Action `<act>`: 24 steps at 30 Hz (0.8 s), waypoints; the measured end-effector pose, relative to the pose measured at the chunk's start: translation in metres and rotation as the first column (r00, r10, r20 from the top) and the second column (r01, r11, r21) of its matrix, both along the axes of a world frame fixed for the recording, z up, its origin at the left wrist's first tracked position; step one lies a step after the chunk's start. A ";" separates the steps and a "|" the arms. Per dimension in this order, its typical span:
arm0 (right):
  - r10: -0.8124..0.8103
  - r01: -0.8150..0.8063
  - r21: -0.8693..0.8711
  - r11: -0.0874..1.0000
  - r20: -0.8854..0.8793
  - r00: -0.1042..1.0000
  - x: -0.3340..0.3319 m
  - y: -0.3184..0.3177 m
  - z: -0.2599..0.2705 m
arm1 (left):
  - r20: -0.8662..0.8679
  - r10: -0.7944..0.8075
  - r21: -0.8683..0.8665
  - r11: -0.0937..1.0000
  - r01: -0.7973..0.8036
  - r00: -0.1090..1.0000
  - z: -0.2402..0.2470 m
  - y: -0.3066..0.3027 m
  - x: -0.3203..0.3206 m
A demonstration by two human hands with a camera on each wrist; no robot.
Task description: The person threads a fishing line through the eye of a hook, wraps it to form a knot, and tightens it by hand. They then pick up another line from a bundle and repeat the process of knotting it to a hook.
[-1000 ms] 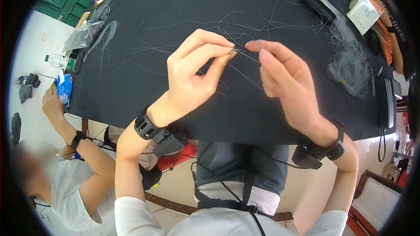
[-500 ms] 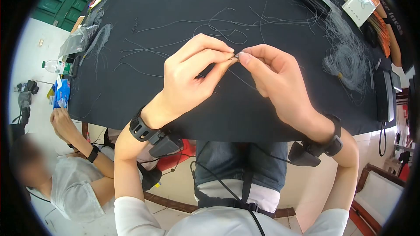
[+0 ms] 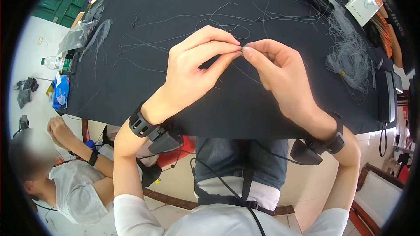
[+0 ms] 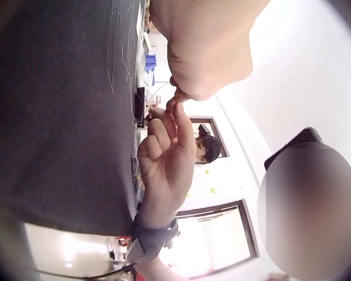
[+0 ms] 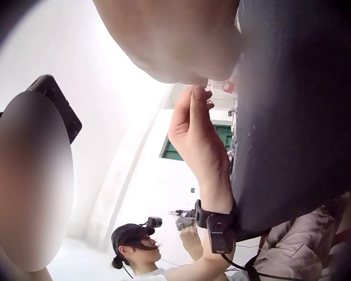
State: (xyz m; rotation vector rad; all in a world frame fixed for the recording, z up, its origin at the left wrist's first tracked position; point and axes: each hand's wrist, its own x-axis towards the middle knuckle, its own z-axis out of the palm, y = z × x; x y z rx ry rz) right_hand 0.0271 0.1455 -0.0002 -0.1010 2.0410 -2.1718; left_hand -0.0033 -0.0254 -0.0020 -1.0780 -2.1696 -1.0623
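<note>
Over the dark table, my left hand (image 3: 192,65) pinches a thin grey cord (image 3: 247,74) between thumb and fingertips. My right hand (image 3: 284,76) meets it there, thumb and index finger pinching at the same spot. The small part between the fingertips is mostly hidden, and a length of cord trails from it down to the right, under the right hand. In the left wrist view the right hand (image 4: 168,161) shows its other fingers curled in toward the palm. From the right wrist, the left hand (image 5: 199,137) appears with its fingertips drawn together.
Loose cords (image 3: 175,16) lie across the black tabletop (image 3: 210,113) beyond my hands. A coiled bundle of clear line (image 3: 348,67) rests at the right, near a white box (image 3: 363,6). Plastic bags (image 3: 78,37) and a bottle (image 3: 56,63) line the left edge, where another person sits.
My right hand has moved left until its fingertips meet the left ones, and the stretch of cord that showed between them is now covered. The neighbour's raised hand has come down.
</note>
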 end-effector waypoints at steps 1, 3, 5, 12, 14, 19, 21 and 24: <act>0.011 -0.011 0.006 1.000 0.003 1.000 -0.001 0.001 -0.001 | -0.001 -0.003 0.003 1.000 0.003 1.000 0.000 0.000 0.000; 0.030 -0.030 0.019 0.999 0.009 0.999 -0.003 0.003 -0.003 | 0.031 -0.023 0.007 1.000 0.023 0.999 -0.001 0.000 0.000; 0.056 -0.056 0.051 0.997 0.000 0.998 -0.005 0.005 0.000 | 0.084 -0.043 0.022 0.999 0.042 0.996 -0.003 0.000 -0.001; 0.177 -0.162 0.235 0.959 -0.046 0.983 -0.016 0.011 0.000 | 0.216 -0.108 0.070 0.993 0.095 0.970 -0.008 -0.002 -0.005; 0.189 -0.156 0.263 0.952 -0.105 0.976 -0.018 0.012 -0.006 | 0.227 -0.119 0.079 0.991 0.104 0.967 -0.009 -0.002 -0.005; 0.207 -0.149 0.338 0.929 -0.142 0.968 -0.016 0.011 0.000 | 0.226 -0.113 0.078 0.992 0.098 0.968 -0.007 -0.001 -0.004; 0.202 -0.151 0.335 0.930 -0.124 0.971 -0.015 0.011 0.003 | 0.225 -0.109 0.079 0.992 0.094 0.968 -0.007 -0.001 -0.004; 0.198 -0.150 0.338 0.929 -0.113 0.974 -0.015 0.011 0.005 | 0.225 -0.109 0.083 0.992 0.092 0.968 -0.007 -0.001 -0.004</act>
